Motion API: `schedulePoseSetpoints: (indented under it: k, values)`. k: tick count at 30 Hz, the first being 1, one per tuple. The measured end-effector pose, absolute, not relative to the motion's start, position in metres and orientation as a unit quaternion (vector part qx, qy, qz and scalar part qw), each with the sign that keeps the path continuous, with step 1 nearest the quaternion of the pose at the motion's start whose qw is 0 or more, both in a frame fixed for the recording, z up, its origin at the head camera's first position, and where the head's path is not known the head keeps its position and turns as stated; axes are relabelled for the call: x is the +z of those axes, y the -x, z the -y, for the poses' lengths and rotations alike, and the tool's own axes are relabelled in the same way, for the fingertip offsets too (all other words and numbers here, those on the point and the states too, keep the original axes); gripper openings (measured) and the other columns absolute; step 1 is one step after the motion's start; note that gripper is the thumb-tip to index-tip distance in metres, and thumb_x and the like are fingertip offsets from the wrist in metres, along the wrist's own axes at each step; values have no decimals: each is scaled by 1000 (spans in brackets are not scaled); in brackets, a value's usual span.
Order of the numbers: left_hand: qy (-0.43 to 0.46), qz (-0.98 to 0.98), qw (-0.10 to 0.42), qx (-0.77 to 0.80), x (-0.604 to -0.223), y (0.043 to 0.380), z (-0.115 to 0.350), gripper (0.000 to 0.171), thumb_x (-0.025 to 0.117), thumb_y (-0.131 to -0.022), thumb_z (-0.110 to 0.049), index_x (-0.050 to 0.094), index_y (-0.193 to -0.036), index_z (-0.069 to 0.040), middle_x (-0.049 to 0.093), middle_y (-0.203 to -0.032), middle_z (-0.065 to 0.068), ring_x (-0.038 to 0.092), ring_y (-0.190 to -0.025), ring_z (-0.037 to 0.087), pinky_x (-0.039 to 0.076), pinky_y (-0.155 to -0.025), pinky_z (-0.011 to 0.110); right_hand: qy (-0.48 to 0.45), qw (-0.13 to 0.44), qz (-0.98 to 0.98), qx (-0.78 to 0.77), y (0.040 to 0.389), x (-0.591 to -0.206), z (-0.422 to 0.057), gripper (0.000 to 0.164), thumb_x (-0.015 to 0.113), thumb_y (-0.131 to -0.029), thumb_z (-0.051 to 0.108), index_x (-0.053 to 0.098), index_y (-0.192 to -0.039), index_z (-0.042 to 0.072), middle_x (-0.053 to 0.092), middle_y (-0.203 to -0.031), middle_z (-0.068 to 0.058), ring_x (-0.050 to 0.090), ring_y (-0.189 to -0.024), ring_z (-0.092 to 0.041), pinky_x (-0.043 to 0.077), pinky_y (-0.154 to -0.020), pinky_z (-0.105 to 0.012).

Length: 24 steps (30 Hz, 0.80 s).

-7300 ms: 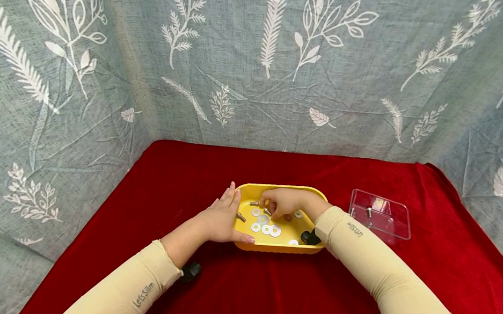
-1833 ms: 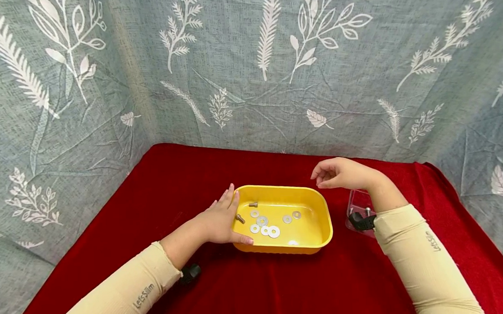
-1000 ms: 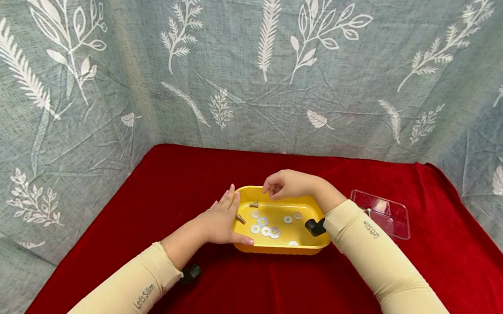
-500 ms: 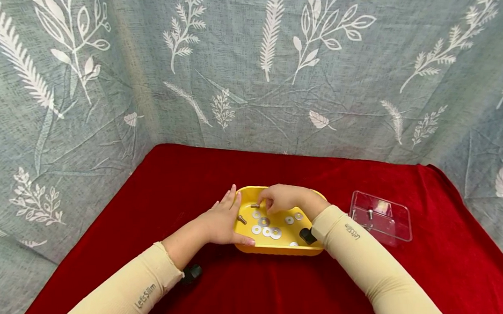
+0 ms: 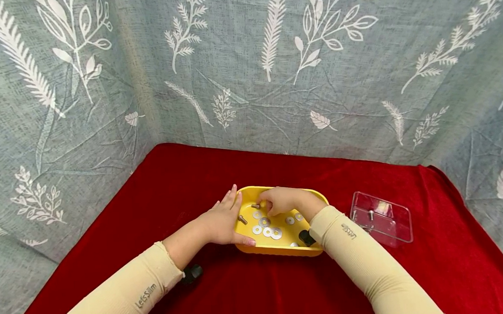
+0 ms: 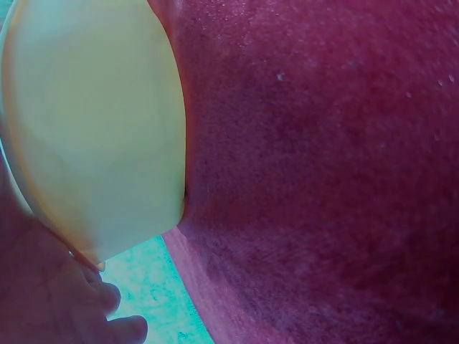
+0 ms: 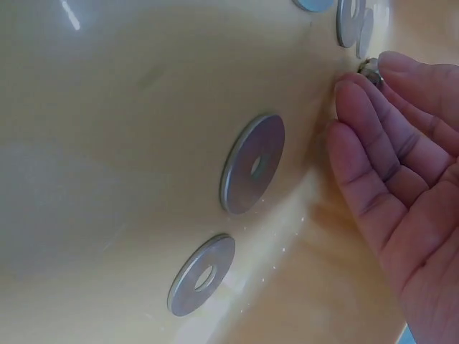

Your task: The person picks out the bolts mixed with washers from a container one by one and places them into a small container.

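Observation:
My left hand (image 5: 222,224) lies along the left end of a yellow tub (image 5: 276,250), its fingers straight and the thumb over the near rim. In the left wrist view the tub's outer wall (image 6: 100,129) shows beside that hand. Inside the tub, my right hand (image 5: 280,200) pinches a small metal bolt (image 7: 370,72) between thumb and fingertips, close to the tub's floor. Another bolt (image 5: 242,219) lies near the left wall. Several flat washers (image 5: 276,233) are spread over the floor, two of them, including a large washer (image 7: 244,186), near the right hand.
To the right stands a clear plastic box (image 5: 399,223) with a bolt (image 5: 371,215) and other small metal pieces in it. A red cloth (image 5: 185,178) covers the table, and a patterned grey-blue curtain (image 5: 249,105) hangs behind.
My right hand has come from near the clear box back into the tub and down to a bolt. One bolt seen earlier in the tub is gone from it. The left hand stays put.

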State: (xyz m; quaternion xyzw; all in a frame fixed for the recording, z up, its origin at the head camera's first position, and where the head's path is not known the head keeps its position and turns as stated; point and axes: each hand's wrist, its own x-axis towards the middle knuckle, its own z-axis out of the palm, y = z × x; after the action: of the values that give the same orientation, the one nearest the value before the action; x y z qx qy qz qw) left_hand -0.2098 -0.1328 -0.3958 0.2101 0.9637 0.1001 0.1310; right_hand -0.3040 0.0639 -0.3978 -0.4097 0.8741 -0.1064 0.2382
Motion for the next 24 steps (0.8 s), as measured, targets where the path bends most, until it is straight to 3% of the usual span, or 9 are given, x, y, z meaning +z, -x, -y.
schedulePoseSetpoints:
  k: [13, 24]
  values:
    - [-215, -964, 120, 99, -396, 210, 133, 126, 56, -63, -78, 4, -144, 3, -12, -150, 21, -3, -139, 30, 17, -108, 49, 405, 237, -875, -117, 308, -407, -54, 40, 64, -85, 9, 53, -123, 11, 52, -73, 2, 46, -61, -8, 39, -58, -20]
    - [-208, -964, 126, 105, -397, 210, 133, 126, 57, -63, -78, 2, -145, 2, -14, -150, 18, -4, -139, 29, 16, -109, 48, 393, 229, -885, -98, 309, -411, -54, 22, 63, -87, 12, 60, -108, 13, 54, -76, 3, 47, -65, -8, 41, -63, -20]
